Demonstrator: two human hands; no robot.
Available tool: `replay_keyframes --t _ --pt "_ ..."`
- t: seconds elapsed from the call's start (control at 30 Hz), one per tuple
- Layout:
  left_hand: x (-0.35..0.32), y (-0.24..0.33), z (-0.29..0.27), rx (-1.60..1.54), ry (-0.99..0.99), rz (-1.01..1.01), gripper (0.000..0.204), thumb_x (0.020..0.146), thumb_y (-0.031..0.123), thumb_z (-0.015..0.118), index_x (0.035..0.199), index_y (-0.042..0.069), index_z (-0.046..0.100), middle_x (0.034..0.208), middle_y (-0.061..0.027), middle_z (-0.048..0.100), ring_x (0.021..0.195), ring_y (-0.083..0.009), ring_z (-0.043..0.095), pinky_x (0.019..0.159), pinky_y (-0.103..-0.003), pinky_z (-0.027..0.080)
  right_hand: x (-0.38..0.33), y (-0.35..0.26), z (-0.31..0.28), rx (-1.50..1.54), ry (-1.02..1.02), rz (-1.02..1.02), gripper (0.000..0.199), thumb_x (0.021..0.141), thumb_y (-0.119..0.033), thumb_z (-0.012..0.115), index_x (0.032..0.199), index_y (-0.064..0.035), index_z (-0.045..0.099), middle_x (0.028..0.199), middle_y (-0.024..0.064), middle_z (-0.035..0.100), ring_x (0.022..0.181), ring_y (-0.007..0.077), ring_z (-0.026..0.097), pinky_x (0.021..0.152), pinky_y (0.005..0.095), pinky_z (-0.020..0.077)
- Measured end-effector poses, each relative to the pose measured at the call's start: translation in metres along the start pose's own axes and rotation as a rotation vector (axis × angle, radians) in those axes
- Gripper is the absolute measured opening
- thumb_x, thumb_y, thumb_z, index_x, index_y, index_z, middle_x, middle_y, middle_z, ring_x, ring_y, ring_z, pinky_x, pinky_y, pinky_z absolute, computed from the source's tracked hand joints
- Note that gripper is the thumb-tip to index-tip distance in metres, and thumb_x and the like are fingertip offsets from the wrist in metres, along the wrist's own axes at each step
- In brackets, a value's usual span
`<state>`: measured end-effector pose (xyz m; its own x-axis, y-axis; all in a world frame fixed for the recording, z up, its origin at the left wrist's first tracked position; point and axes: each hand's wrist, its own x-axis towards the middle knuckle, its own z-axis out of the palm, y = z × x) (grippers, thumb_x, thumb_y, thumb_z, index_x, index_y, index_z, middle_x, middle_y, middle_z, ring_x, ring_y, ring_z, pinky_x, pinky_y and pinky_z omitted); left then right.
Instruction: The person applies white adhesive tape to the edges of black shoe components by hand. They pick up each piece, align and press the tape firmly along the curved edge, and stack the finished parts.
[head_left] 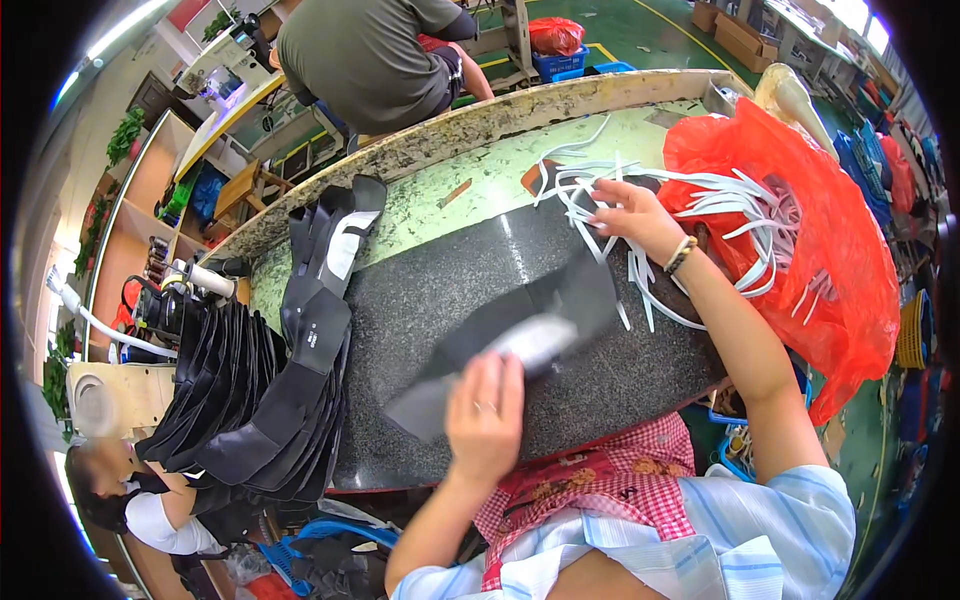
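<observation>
My left hand [485, 415] is on a curved black sheet piece [480, 335] with a white patch [540, 340]. The fingers lie over its near edge and the thumb is hidden. The piece is smeared by motion above the dark speckled slab [400, 300]. Farther right, my right hand [640, 222] reaches in among loose white strips [575, 190], its fingers curved and apart. More white strips spill from a red plastic bag [850, 260] beside that forearm. On the left, stacked black pieces [320, 320] of similar shape overlap along the slab's edge.
A worn raised rim [480, 125] bounds the pale green far side of the table. Beyond it sits a person [365, 65] with their back to me. Another person [165, 505] is at the lower left. A white cylinder [205, 278] stands by the stack.
</observation>
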<state>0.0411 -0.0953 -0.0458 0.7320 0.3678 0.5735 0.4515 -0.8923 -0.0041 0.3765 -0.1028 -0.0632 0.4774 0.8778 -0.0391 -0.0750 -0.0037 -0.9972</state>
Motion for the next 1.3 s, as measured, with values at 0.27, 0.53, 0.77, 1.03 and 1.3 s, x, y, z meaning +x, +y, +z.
replay_keyframes --t 0.27,0.53,0.77,1.03,1.3 --pt "-0.033 0.018 0.017 -0.136 -0.094 -0.010 0.044 0.072 0.003 0.071 0.115 -0.003 0.062 0.113 -0.0156 0.061 0.106 -0.0321 0.060 0.091 -0.040 0.051 0.004 0.005 0.018 -1.157 -0.072 -0.062 0.027 0.076 -0.032 0.073 0.073 -0.0057 0.071 0.076 0.0152 0.070 0.076 0.0321 0.070 0.070 0.0410 0.0547" --pt "-0.052 0.040 -0.024 -0.093 -0.565 0.089 0.042 0.073 0.011 0.062 0.112 -0.003 0.063 0.102 -0.0123 0.064 0.090 -0.0259 0.065 0.076 -0.033 0.054 -0.052 -0.059 0.029 0.831 -0.285 0.198 0.012 0.099 -0.020 0.059 0.103 -0.0082 0.057 0.089 -0.0002 0.062 0.072 0.0082 0.058 0.063 0.0228 0.0494" --pt "-0.050 0.029 -0.041 -1.425 -0.138 -0.971 0.029 0.092 0.009 0.069 0.118 0.000 0.062 0.095 -0.0087 0.068 0.085 -0.0150 0.066 0.074 -0.028 0.055 -0.184 -0.013 0.109 0.415 -0.413 0.214 0.031 0.105 -0.026 0.046 0.111 0.0010 0.060 0.091 0.0083 0.064 0.079 0.0144 0.061 0.073 0.0282 0.0500" --pt "-0.086 0.010 -0.068 -0.874 -0.144 -1.139 0.007 0.093 0.004 0.066 0.097 -0.001 0.064 0.085 -0.0077 0.070 0.077 -0.0085 0.068 0.066 -0.022 0.054 -0.175 -0.015 0.109 -0.521 -0.575 -0.240 0.013 0.086 -0.004 0.067 0.099 -0.0003 0.067 0.083 0.0157 0.065 0.074 0.0337 0.066 0.066 0.0378 0.0531" --pt "-0.106 -0.004 -0.053 -1.060 -0.117 -1.329 0.010 0.092 0.003 0.067 0.101 -0.002 0.066 0.082 -0.0061 0.070 0.069 -0.0079 0.065 0.064 -0.021 0.054 -0.166 -0.016 0.128 -0.741 -0.442 -0.163 0.013 0.086 -0.007 0.067 0.096 -0.0009 0.064 0.084 0.0157 0.067 0.075 0.0340 0.068 0.064 0.0391 0.0532"
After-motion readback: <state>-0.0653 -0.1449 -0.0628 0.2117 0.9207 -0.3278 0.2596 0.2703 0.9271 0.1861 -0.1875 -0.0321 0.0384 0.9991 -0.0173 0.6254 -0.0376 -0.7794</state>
